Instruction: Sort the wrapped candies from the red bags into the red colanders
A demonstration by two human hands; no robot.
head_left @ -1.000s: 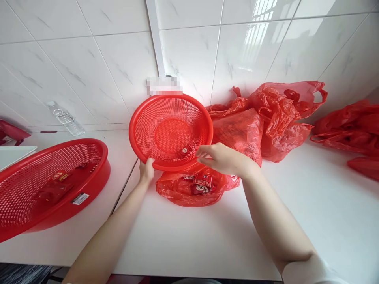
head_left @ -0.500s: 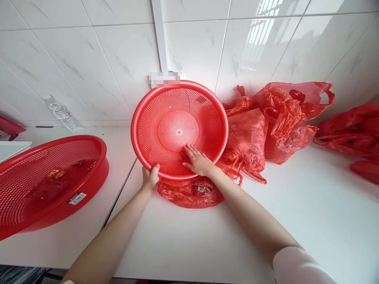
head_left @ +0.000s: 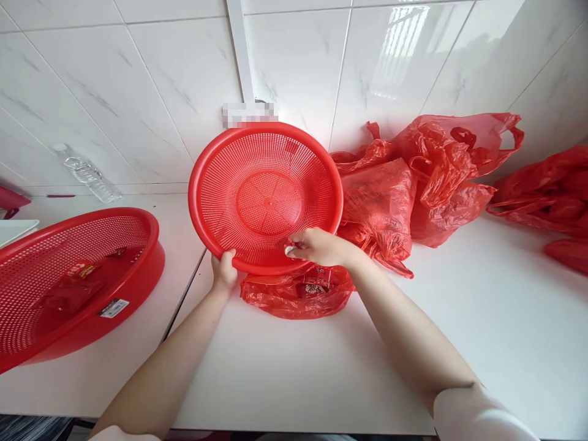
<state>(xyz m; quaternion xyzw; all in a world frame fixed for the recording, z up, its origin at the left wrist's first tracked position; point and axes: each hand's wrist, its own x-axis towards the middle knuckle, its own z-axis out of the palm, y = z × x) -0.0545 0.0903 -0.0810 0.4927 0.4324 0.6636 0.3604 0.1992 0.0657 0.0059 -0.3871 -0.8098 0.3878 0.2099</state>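
Observation:
A round red plastic basket (head_left: 270, 184) with a perforated wall is tilted toward me near the middle. My left hand (head_left: 225, 269) grips its lower left rim, thumb over the edge. Inside the lower right of the basket, my right hand (head_left: 316, 246) is closed on a small red packet (head_left: 290, 248) with a white patch, partly hidden by the fingers. Beneath the basket's near edge lies an open red plastic bag (head_left: 294, 300) holding red packets with dark print.
At the left a larger red basket (head_left: 114, 294) holds several red packets. Behind it a clear bottle (head_left: 89, 174) leans near the tiled wall (head_left: 160, 92). Red plastic bags (head_left: 381, 202) fill the back right, with more red bags (head_left: 546, 193) at the far right. All rest on a white table (head_left: 321, 373).
My right hand has gone from spread fingers to closed on the small packet and moved slightly right. The basket and my left hand appear shifted slightly left.

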